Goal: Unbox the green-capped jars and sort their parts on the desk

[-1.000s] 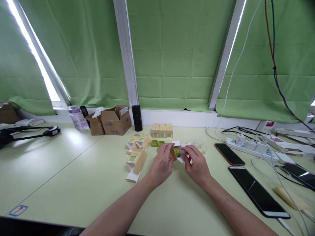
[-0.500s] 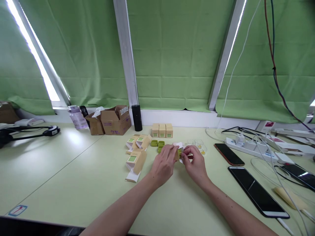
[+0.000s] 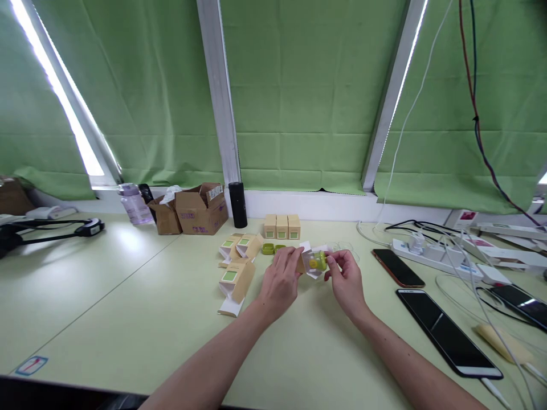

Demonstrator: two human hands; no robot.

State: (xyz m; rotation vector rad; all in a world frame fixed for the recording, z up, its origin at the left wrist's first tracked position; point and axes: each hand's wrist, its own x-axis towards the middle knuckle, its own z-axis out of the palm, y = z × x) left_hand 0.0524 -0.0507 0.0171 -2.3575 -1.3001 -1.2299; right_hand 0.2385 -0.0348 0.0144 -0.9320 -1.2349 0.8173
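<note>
Yellow-green plastic shows between the two hands, where a small container [image 3: 318,260] sits partly out of a little kraft box [image 3: 301,266], just above the middle of the pale table [image 3: 128,319]. From where I stand, the left hand [image 3: 280,282] is curled over that box from the left, gripping it with the opening turned right and its white flaps [image 3: 306,246] folded outward. The right hand [image 3: 347,285] pinches the container's right end between thumb and fingers; the other fingers are bent in, and their exact hold is hard to see.

Left of the hands, three opened kraft boxes [image 3: 240,276] with green label squares lie tipped together, white flaps hanging out. Beyond the left hand sit some olive-green square tubs [image 3: 268,249], partly hidden by it, and farther off stand three closed kraft boxes [image 3: 282,226] side by side in a row. Clear plastic pieces [image 3: 347,247] lie just past the right hand.

Over to the right are a smaller phone [image 3: 397,267], a larger dark-screened phone [image 3: 448,333] nearer the edge, and a white power strip [image 3: 433,260] among cables. At the far left, a brown cardboard carton [image 3: 200,213] stands beside a black cylinder [image 3: 237,205].
</note>
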